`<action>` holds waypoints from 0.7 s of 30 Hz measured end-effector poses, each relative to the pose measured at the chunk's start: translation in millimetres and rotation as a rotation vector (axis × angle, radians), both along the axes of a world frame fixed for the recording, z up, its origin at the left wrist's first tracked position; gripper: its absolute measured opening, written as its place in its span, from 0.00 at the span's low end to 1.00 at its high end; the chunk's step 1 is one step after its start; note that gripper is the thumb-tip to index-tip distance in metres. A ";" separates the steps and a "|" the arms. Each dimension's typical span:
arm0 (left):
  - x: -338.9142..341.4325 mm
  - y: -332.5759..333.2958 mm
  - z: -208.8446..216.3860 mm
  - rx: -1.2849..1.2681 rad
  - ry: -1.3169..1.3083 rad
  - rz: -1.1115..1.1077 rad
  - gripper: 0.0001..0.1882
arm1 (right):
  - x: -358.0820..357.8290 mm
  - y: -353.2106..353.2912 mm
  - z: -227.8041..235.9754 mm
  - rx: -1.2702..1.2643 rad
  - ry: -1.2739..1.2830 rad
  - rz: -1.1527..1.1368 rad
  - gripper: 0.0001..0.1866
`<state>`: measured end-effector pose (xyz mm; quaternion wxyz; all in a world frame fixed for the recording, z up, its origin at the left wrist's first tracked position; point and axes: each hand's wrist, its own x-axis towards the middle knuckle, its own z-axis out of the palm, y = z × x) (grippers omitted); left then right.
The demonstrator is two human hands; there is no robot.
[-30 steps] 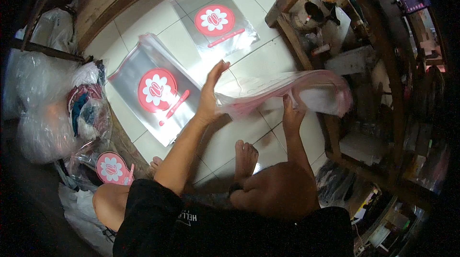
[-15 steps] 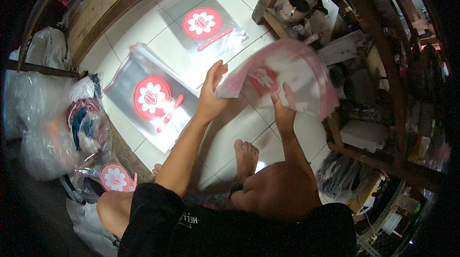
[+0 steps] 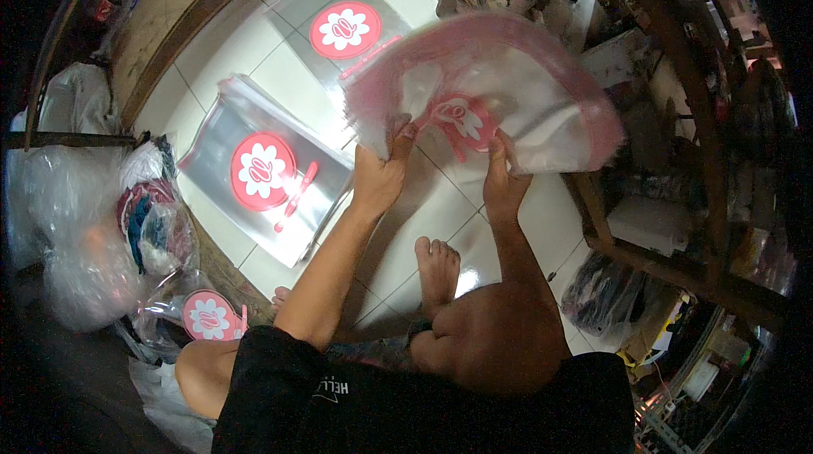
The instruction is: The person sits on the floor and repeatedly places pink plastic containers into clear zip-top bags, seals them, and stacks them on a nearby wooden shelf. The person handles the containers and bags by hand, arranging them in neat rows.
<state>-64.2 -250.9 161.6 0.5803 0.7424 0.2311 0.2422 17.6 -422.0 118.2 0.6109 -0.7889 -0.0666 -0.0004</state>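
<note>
While the left hand (image 3: pixel 381 173) pinches the near-left edge of a clear bag bundle (image 3: pixel 500 90), the right hand (image 3: pixel 506 183) grips its underside, the bundle fanning up and away from both.

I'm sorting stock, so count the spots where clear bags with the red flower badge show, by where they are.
Held in the hands: 1 bundle
Flat on the floor: 2 stacks
In the heap at left: 1 bag
Total: 4
</note>
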 end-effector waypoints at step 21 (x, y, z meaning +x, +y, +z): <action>-43.9 -145.6 -184.9 -1.283 0.437 0.080 0.27 | 104.0 -93.7 -78.7 -0.607 0.642 0.556 0.28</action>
